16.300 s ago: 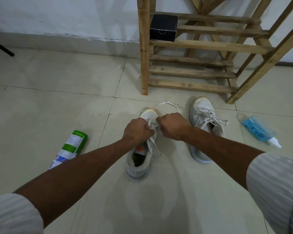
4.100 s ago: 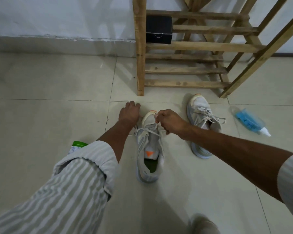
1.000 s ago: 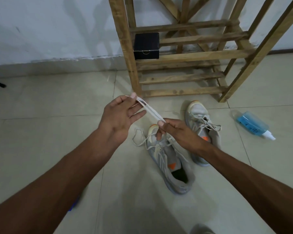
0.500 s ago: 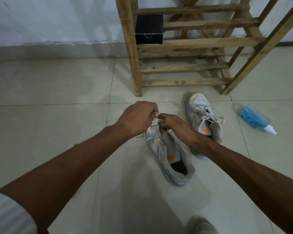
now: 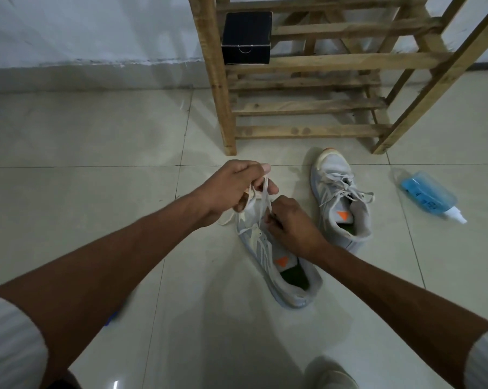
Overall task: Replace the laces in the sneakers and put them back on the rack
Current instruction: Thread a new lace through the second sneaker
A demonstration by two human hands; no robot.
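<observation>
Two grey sneakers with orange tongue marks lie on the tiled floor. The near sneaker (image 5: 279, 262) is angled, toe toward me-left, its front hidden under my hands. My left hand (image 5: 234, 189) grips a white lace (image 5: 264, 199) above the toe. My right hand (image 5: 290, 226) pinches the same lace low, at the eyelets. A loose loop of lace lies on the floor left of the toe. The second sneaker (image 5: 339, 197), fully laced, stands to the right. The wooden rack (image 5: 307, 108) stands behind them.
A black box (image 5: 246, 37) sits on a rack shelf. A blue spray bottle (image 5: 429, 196) lies on the floor at the right. A wall runs along the back. A foot shows at the bottom edge (image 5: 331, 374).
My left hand has lifted slightly and drawn the lace upward from the shoe. My right hand has dropped lower onto the eyelets. The view has shifted a little.
</observation>
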